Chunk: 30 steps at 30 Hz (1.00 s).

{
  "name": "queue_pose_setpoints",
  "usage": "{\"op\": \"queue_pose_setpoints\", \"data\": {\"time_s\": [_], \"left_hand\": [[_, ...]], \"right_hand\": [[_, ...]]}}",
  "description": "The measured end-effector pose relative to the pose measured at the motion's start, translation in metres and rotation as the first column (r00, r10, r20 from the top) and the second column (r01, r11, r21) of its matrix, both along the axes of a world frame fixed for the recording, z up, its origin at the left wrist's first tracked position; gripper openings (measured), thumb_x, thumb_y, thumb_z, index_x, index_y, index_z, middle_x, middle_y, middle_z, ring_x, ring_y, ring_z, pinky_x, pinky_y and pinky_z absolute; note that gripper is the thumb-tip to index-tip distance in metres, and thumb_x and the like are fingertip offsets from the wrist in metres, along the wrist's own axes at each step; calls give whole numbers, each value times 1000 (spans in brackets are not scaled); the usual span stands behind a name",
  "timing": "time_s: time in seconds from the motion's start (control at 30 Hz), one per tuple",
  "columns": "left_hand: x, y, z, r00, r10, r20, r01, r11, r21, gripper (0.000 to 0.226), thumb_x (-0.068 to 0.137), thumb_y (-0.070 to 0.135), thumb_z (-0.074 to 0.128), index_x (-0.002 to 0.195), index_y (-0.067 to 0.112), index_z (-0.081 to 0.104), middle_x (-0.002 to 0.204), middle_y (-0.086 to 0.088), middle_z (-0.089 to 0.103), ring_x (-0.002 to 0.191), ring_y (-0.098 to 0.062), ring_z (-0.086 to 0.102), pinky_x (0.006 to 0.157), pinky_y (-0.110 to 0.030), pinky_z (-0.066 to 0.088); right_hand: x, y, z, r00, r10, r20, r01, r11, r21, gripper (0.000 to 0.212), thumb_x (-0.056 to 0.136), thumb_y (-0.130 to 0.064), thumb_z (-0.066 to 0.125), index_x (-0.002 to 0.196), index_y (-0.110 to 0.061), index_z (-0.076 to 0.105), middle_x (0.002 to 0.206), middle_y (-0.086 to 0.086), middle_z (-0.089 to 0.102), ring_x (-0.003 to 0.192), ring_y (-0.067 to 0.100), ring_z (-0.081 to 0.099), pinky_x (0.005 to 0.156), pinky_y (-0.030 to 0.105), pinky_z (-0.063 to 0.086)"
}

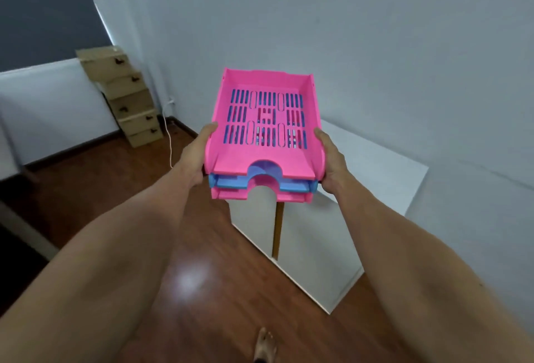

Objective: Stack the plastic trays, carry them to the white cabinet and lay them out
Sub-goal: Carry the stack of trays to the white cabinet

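I hold a stack of three plastic trays in the air in front of me. A pink tray (237,157) with a slotted floor lies on top, a blue tray (291,186) sits under it, and another pink tray (231,193) is at the bottom. My left hand (199,154) grips the stack's left side and my right hand (332,160) grips its right side. The white cabinet (375,166) stands low against the wall, just beyond and below the stack, its top partly hidden by the trays.
A brown wooden floor (202,247) spreads below. A leaning pile of cardboard boxes (127,96) stands in the far corner, with a white cable (170,143) beside it. A white table edge (26,229) is at the left. My bare foot (264,345) shows at the bottom.
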<state>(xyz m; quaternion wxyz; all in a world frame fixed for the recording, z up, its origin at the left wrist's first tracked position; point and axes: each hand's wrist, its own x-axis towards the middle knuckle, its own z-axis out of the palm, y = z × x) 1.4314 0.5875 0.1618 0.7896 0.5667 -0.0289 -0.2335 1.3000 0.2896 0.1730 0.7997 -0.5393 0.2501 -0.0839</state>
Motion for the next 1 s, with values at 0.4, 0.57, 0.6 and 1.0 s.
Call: {"op": "queue_pose_setpoints", "data": {"time_s": [0.4, 0.57, 0.6, 1.0], "left_hand": [[167, 33, 9, 995, 98, 11, -97, 995, -6, 80, 76, 61, 77, 139, 17, 57, 139, -16, 61, 126, -39, 60, 107, -59, 44], [222, 11, 10, 1000, 16, 2, -16, 1000, -11, 77, 80, 60, 73, 140, 16, 56, 144, -17, 57, 129, -40, 56, 109, -63, 41], [234, 5, 9, 1000, -3, -9, 3, 1000, -15, 75, 82, 59, 71, 141, 16, 55, 143, -16, 57, 129, -39, 56, 109, -61, 41], [412, -77, -37, 956, -274, -106, 285, 951, 118, 78, 75, 64, 77, 137, 20, 60, 142, -16, 59, 127, -39, 59, 108, -61, 43]], "right_hand": [[205, 24, 5, 990, 143, 5, -143, 990, 13, 73, 56, -67, 88, 114, -25, 74, 112, 7, 81, 110, 35, 74, 101, 59, 56], [250, 8, -1, 996, 78, -31, -77, 997, 24, 90, 40, -74, 91, 116, -28, 75, 112, 5, 81, 111, 35, 73, 104, 60, 53], [258, 3, -3, 997, 58, -43, -57, 998, 21, 90, 40, -75, 91, 116, -28, 75, 112, 4, 81, 112, 34, 73, 104, 60, 52], [321, -22, -42, 940, -332, -81, 335, 941, 40, 89, 40, -71, 94, 115, -26, 77, 112, 4, 81, 112, 36, 73, 104, 60, 53]]}}
